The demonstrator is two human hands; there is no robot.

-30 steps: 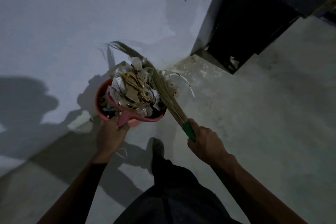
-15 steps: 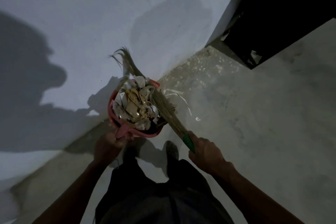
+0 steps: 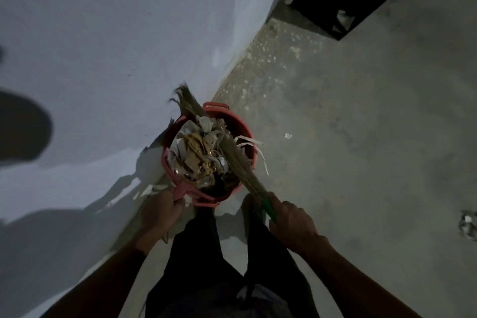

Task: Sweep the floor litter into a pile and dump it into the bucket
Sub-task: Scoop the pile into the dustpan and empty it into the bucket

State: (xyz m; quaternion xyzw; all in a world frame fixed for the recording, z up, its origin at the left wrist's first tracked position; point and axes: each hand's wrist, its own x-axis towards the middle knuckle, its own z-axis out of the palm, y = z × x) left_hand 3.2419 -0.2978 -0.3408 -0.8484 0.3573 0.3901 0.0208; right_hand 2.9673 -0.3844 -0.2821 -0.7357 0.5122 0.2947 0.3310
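I see the red bucket (image 3: 246, 126) on the floor (image 3: 361, 149) against the wall (image 3: 103, 46). The dustpan (image 3: 180, 187) sits over it, heaped with litter (image 3: 198, 155) — my left hand (image 3: 161, 214) grips its handle. My right hand (image 3: 291, 222) holds the broom (image 3: 232, 157), bristles across the litter. Two scraps — one (image 3: 287, 135) near, another (image 3: 468, 222) well apart — lie on the floor.

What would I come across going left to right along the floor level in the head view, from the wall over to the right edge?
White wall → left hand gripping the dustpan handle → red bucket piled with litter → right hand on the broom → small white scrap → crumpled litter.
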